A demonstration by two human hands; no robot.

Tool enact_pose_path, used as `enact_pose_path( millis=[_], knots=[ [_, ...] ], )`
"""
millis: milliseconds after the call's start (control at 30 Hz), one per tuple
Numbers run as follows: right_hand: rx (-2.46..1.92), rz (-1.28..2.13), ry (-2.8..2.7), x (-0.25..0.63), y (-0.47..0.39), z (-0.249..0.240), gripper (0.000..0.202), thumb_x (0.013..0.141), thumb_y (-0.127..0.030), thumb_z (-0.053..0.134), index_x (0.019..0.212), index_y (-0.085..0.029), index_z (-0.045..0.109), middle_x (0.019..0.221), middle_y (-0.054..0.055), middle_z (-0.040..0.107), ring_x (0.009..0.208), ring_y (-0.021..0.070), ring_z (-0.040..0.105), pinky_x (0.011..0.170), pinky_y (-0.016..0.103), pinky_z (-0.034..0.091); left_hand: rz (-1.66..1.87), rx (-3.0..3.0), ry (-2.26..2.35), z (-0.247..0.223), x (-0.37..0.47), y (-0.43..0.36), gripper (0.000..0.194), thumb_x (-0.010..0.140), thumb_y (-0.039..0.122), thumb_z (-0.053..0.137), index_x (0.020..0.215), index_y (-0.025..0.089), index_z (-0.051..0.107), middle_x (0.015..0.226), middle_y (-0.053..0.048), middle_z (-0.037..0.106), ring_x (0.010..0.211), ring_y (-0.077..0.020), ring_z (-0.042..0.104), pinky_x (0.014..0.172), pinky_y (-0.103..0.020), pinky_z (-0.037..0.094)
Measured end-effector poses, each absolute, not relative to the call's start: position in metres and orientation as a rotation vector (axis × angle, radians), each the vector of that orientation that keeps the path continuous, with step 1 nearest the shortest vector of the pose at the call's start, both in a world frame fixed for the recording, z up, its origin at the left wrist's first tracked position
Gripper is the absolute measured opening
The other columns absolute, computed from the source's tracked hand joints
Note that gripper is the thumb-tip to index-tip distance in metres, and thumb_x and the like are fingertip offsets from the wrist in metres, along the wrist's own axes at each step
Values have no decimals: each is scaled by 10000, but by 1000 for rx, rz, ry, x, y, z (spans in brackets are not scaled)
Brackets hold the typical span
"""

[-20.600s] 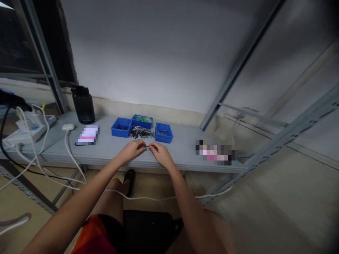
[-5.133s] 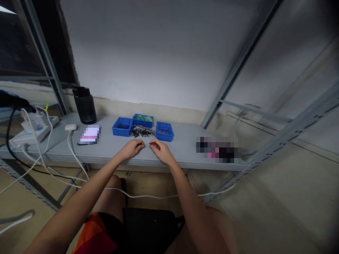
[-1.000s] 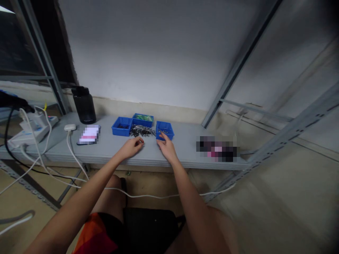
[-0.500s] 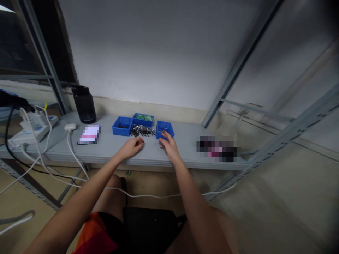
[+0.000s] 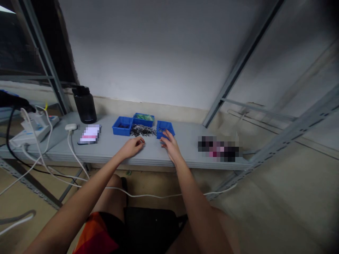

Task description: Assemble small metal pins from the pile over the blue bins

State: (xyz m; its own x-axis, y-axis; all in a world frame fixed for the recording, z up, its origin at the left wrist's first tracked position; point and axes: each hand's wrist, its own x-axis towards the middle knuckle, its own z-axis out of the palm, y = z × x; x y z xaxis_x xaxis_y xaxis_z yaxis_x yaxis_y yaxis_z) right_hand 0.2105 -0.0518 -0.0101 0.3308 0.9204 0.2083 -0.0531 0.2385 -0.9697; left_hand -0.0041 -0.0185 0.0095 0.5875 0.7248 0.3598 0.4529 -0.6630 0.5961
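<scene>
My left hand (image 5: 133,147) rests at the table's front part with its fingers curled and the fingertips close together; whether something small is between them is too small to tell. My right hand (image 5: 171,144) is at the near edge of the right blue tray (image 5: 169,134), fingers apart, nothing visible in them. Thin metallic pieces lie in that tray. Between the trays is a pile of small dark and silver pieces (image 5: 143,130). The left blue tray (image 5: 122,131) has dark pieces in it, and the back blue tray (image 5: 144,122) holds something green.
A dark bottle (image 5: 85,106) stands at the back left, with a phone (image 5: 90,134) and a white plug (image 5: 71,127) before it. A power strip (image 5: 39,132) with cables is at far left. A blurred item (image 5: 218,150) lies on the grey table (image 5: 185,141) at right.
The fingers of my right hand have shifted slightly over the near edge of the right tray. My left hand looks nearly unchanged.
</scene>
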Motion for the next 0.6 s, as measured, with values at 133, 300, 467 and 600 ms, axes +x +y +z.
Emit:
enact_pose_path(
  millis=[133,300,467,600],
  knots=[
    [-1114,843,-1004,210,-52,-10,709,659,-364,670,1336,-323,465,1372,69,483,868,179,606,594,268,464,821,2380,925,9,-4,-18,201,846,272,477,931,148,610,705,-21,619,632,-138,540,610,-243,382],
    [-1109,838,-1005,211,-52,-10,709,657,-371,670,1332,-311,461,1361,78,485,864,167,603,585,253,451,821,2383,925,10,-4,-20,196,842,266,476,928,149,608,726,-29,630,641,-141,543,621,-250,388],
    [-1110,804,-1012,211,-52,-11,731,658,-379,663,1350,-320,433,1350,77,492,854,167,604,575,251,451,815,2385,927,10,-4,-19,198,845,270,478,936,154,610,726,-26,632,654,-146,553,628,-251,396],
    [-1120,792,-1019,211,-53,-11,695,675,-387,647,1337,-312,451,1327,82,519,840,163,609,581,254,457,805,2393,938,10,-4,-19,205,852,271,473,942,153,614,718,-23,635,645,-148,554,622,-253,401]
  ],
)
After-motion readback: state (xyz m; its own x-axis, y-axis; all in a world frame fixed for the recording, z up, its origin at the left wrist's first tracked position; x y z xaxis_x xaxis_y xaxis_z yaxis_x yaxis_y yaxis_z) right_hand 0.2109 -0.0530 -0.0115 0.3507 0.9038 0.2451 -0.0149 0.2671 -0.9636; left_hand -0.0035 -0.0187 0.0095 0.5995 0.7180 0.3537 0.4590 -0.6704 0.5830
